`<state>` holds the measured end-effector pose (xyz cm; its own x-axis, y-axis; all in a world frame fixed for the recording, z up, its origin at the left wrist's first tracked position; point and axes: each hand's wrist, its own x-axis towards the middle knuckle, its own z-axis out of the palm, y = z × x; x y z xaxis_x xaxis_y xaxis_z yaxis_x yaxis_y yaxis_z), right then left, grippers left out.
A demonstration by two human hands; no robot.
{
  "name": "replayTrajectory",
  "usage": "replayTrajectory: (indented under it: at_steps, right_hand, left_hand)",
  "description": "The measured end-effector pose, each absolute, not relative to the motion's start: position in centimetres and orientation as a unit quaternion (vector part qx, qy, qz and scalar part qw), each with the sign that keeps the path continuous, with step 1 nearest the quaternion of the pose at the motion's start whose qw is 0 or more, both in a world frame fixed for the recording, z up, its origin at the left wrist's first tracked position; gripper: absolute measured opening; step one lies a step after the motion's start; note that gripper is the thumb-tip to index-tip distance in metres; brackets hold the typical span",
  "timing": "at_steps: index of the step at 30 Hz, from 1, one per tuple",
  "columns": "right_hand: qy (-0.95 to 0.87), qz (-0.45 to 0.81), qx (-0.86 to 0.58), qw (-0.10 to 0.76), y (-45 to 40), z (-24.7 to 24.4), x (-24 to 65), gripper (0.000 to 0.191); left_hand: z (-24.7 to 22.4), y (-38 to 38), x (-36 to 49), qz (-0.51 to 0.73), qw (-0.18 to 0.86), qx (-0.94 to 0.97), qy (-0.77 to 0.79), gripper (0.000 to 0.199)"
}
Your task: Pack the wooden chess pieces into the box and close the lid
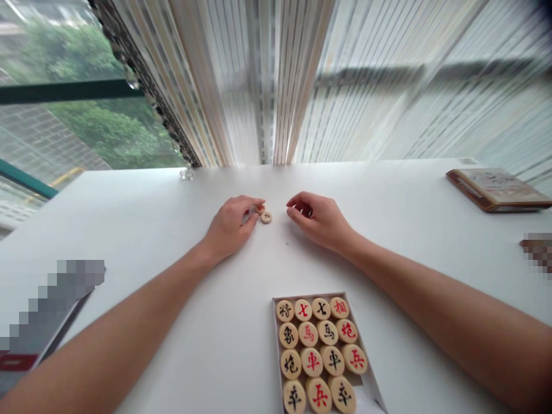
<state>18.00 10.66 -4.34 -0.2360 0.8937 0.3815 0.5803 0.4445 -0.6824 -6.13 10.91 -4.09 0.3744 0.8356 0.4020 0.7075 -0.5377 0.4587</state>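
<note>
A wooden chess piece with a black character [266, 217] lies on the white table [215, 339], a little left of the middle. Right behind it, a second piece with a red mark [260, 210] sits between the thumb and fingers of my left hand [235, 224]; that piece is partly hidden. My right hand [317, 218] rests to the right of the pieces, its fingers curled but apart, with nothing between them. An open box [364, 397] at the front holds several round pieces in rows, with black and red characters.
A brown-edged box [502, 190] lies at the back right. A grey, partly blurred object [52, 316] is at the left, and a brown one [541, 250] at the right edge. String curtains [259, 86] and a window stand behind the table.
</note>
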Motion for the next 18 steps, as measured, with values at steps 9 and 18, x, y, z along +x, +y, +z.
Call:
replayTrajectory:
  at_steps: [9,18]
  right_hand:
    - [-0.768,0.202,-0.472,0.383,10.6,-4.38,18.05,0.018]
    - [-0.833,0.169,-0.427,0.308,10.25,-4.64,17.75,0.038]
  left_hand:
    - [-3.8,10.48,-5.89,0.304,0.131,0.834,0.441,0.032]
    - [-3.66,10.61,-5.7,0.289,0.102,0.849,0.431,0.035]
